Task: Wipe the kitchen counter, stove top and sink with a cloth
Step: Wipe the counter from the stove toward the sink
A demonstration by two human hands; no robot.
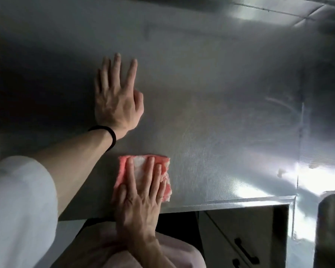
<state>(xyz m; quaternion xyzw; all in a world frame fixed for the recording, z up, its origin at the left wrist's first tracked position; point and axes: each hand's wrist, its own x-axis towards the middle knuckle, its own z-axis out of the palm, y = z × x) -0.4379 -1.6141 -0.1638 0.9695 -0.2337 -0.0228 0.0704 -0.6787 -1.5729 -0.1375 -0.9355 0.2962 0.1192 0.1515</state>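
Place: a kitchen is indicated.
Worktop: a broad brushed-metal worktop [220, 113] is seen.
Sink: a metal sink [331, 219] is set at its right end.
Cupboards: pale cupboard fronts [228, 235] with dark handles [244, 250] are fitted beneath.
Wall: tiles [278, 10] are seen behind.

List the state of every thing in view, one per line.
Textured steel counter: glare at its right.
Left hand: fingers spread, resting flat on the counter.
Right hand: fingers straight, pressing the pink and white folded cloth.
Cloth: flat at the counter's front edge.
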